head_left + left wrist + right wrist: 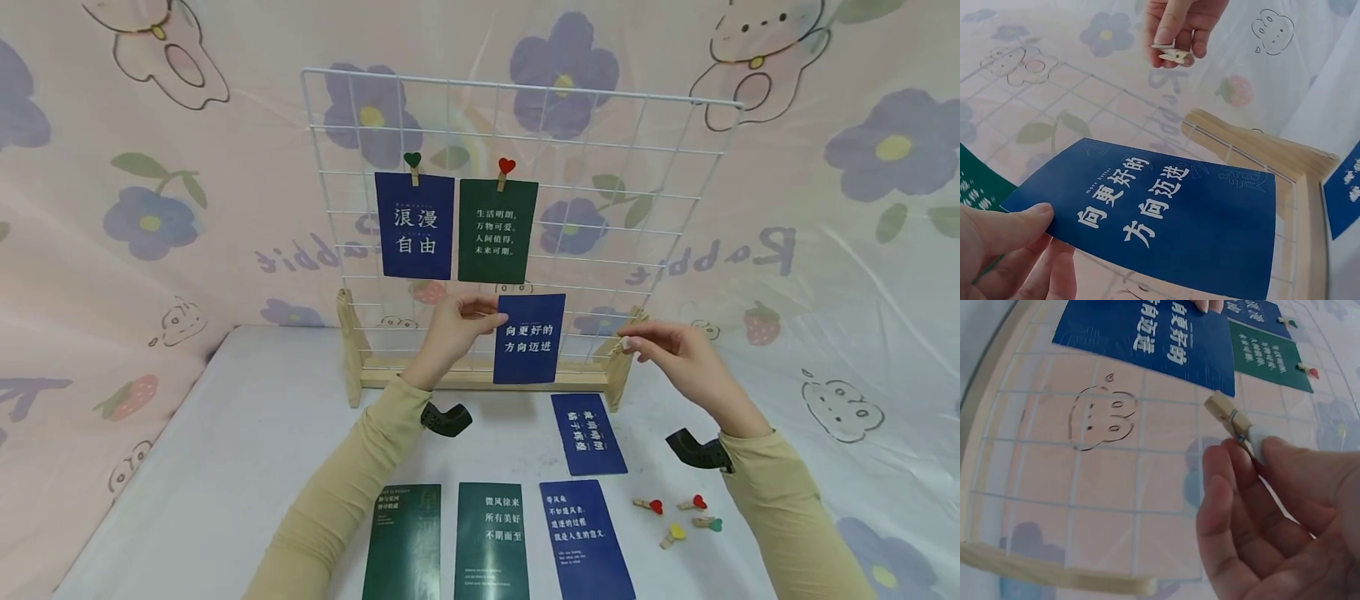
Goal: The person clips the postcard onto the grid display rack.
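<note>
Blue card (529, 340), held, looks thin, rectangular (two rows of white characters).

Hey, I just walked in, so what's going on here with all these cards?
A person's left hand holds a blue card in front of a wire rack, while their right hand pinches a wooden clip, apart from the card. A second blue card and a green card hang higher up from heart-topped clips. The held card isn't clipped yet; four more cards and four loose clips lie nearby.
</note>
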### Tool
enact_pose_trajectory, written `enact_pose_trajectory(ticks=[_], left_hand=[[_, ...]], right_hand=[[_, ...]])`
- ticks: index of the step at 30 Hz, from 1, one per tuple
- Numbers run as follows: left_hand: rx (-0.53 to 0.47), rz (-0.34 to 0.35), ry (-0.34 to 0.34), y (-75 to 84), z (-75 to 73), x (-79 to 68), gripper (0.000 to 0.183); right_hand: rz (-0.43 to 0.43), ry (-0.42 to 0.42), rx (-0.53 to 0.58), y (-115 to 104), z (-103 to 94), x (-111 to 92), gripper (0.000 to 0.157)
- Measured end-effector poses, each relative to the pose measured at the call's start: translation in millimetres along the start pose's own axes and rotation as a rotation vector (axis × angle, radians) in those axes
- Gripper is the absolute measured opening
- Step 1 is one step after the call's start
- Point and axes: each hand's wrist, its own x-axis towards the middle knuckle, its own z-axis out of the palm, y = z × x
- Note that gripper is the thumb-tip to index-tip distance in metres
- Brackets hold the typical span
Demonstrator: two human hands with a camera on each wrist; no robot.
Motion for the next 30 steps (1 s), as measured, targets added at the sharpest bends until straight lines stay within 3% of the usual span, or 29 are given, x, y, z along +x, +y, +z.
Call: enact_pose_trajectory(ticks=[13, 30], left_hand=[[0.036, 0.079, 0.023, 28.9, 3.8, 15.2, 0.018], [-0.010, 0.122, 0.061, 55.4, 10.2, 36.3, 0.019]], right_hand=[[-0.107, 0.081, 0.100, -30.8, -2.9, 24.3, 0.025], [-0.157, 0.272, 0.117, -60.8, -10.7, 55.2, 0.025]])
